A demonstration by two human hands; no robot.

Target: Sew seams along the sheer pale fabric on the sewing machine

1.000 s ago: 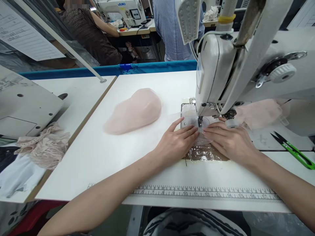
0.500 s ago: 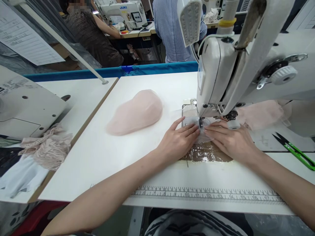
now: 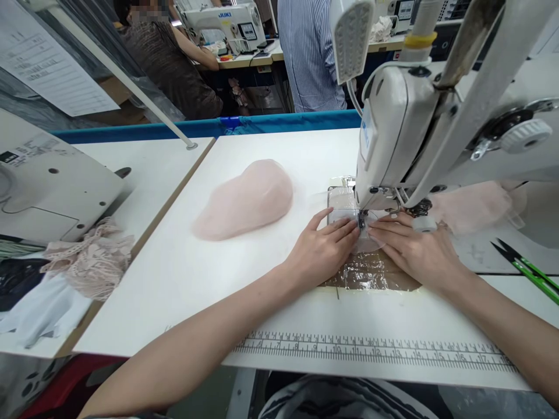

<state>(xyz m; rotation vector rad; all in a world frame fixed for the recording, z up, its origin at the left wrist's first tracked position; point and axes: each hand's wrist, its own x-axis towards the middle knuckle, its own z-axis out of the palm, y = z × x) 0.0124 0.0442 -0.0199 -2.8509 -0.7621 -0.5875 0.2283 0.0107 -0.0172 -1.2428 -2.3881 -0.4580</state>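
Note:
My left hand (image 3: 322, 249) lies flat on the white table (image 3: 196, 279), fingers stretched toward the needle of the white sewing machine (image 3: 419, 122). My right hand (image 3: 414, 247) lies flat on the other side of the needle. Both press on a small sheer, nearly clear piece of fabric (image 3: 369, 241) under the presser foot. Their fingertips almost meet in front of the needle. A taped brown patch (image 3: 371, 273) shows below the fabric.
A heap of pale pink fabric (image 3: 247, 201) lies left of the machine. More pink fabric (image 3: 469, 203) sits behind the machine arm. Green thread snips (image 3: 526, 270) lie at right. Lace trim (image 3: 87, 259) rests at left. A printed ruler (image 3: 375, 349) runs along the front edge. Two people work behind.
Both hands have crept slightly forward toward the needle with the sheer fabric; the view has shifted a little to the left.

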